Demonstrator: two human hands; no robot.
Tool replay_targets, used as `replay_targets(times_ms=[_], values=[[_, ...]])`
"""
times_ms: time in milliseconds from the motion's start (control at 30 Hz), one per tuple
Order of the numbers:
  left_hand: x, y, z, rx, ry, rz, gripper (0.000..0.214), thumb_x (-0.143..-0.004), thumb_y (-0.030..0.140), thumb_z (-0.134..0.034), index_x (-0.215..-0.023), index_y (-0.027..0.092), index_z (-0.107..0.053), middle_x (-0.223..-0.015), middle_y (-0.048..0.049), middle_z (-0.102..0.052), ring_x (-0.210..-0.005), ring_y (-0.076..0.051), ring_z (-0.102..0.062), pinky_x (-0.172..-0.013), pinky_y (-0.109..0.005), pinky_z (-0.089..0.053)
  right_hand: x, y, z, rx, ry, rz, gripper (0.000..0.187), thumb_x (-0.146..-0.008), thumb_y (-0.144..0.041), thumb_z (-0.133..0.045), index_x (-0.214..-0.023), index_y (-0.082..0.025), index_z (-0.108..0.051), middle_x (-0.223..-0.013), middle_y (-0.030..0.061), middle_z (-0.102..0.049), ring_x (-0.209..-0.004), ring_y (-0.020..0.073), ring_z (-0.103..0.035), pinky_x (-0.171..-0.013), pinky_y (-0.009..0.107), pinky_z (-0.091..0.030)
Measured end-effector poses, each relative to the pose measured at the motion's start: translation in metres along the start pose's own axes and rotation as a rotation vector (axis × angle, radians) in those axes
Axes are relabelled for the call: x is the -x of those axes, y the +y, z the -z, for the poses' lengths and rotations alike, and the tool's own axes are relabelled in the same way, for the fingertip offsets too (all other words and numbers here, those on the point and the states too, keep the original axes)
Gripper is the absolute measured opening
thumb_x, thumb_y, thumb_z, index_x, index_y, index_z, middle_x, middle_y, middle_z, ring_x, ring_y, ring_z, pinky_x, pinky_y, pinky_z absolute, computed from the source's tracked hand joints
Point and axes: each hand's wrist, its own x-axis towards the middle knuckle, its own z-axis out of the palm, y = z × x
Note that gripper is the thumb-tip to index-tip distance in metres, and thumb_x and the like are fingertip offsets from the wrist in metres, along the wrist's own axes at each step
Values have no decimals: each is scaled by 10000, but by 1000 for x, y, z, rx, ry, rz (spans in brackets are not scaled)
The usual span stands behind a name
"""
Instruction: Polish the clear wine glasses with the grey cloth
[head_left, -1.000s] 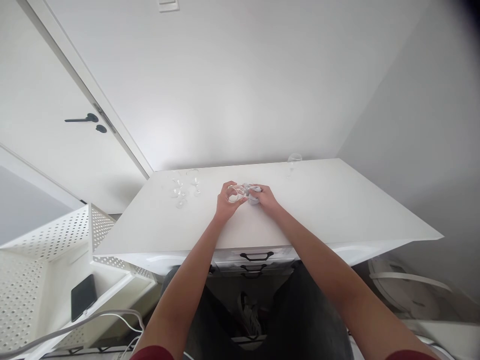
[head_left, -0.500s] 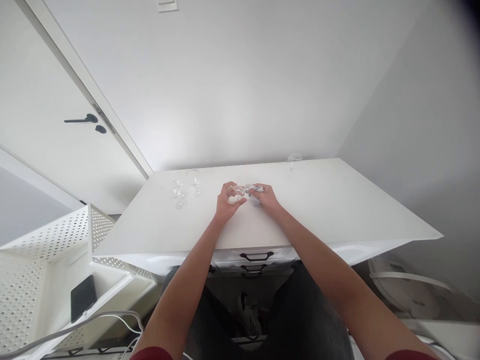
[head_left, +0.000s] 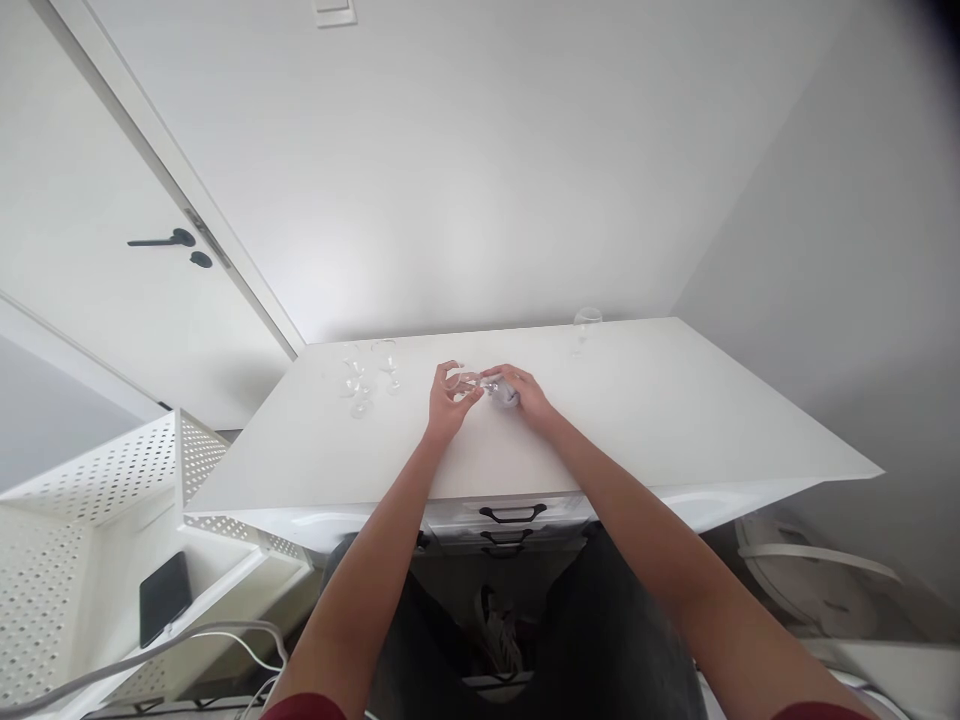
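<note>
My left hand (head_left: 448,403) is curled round the bowl of a clear wine glass (head_left: 466,382) held on its side over the white table (head_left: 675,420). My right hand (head_left: 525,393) is closed on a small grey cloth (head_left: 504,394) pressed against the glass's other end. Both hands meet near the middle of the table, toward its back half.
Several clear glasses (head_left: 366,372) stand at the table's back left, and one more glass (head_left: 586,324) at the back right by the wall. Drawers with black handles (head_left: 513,515) sit under the table. A white perforated cart (head_left: 97,520) with a black phone (head_left: 166,596) stands to the left.
The left hand has shifted its fingers on the glass and turned it a little; the right hand with the cloth has moved slightly along the glass. Both arms stay in place.
</note>
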Motion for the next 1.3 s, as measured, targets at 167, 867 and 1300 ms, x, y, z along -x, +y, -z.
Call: replay_targets(times_ms=[167, 867, 1300], values=[[-3, -1, 4, 112, 30, -15, 639, -778, 514, -883, -1218, 268, -491, -1044, -74, -770, -989, -256, -766, -907, -446, -577, 6, -3, -5, 227, -182, 159, 458, -758, -516, -834, -1123, -258, -732, -1130, 56, -742, -965, 246, -663, -875, 369, -506], [-2, 4, -1, 17, 151, 116, 577, -811, 521, -851, -1190, 238, -521, -1002, -81, -811, -836, -235, -783, -906, -452, -567, 1, 23, -5, 583, 103, 537, 315, -1007, -380, -597, -1286, -355, -740, -1444, 16, -672, -1350, 263, -593, -1180, 490, -462], [1, 7, 2, -180, 224, 138, 608, -813, 512, -836, -1296, 264, -561, -1202, -116, -765, -796, -169, -746, -688, -280, -531, 5, 17, -11, 856, 27, 520, 231, -1028, -359, -569, -894, -255, -726, -872, 42, -746, -927, 243, -640, -891, 393, -499]])
